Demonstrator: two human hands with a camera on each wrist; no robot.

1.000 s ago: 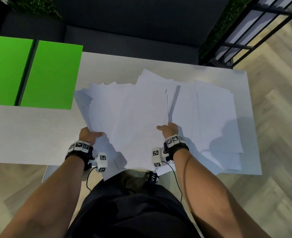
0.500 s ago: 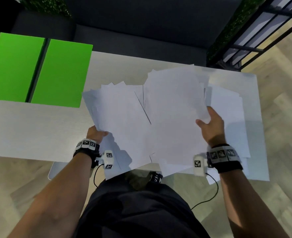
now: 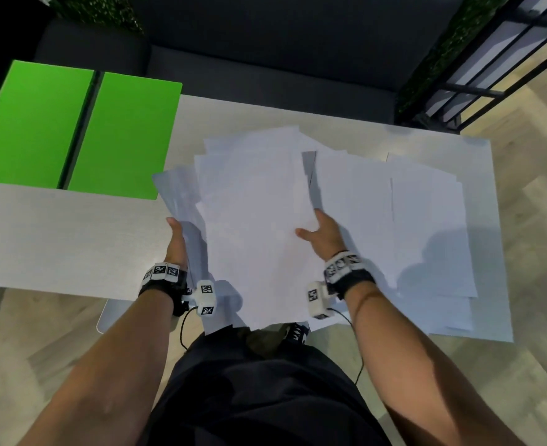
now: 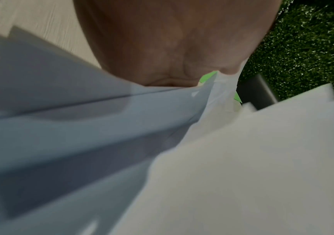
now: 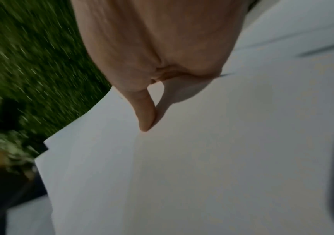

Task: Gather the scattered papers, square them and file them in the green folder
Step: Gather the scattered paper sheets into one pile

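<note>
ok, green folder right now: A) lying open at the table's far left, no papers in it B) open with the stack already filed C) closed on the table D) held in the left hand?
A: the green folder lies spread open at the far left, both panels bare, while both hands hold the papers.

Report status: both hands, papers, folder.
Left hand and right hand both grip the gathered stack, not squared. Loose sheets still lie on the table, right side. Green folder open, far left, path unobstructed.
</note>
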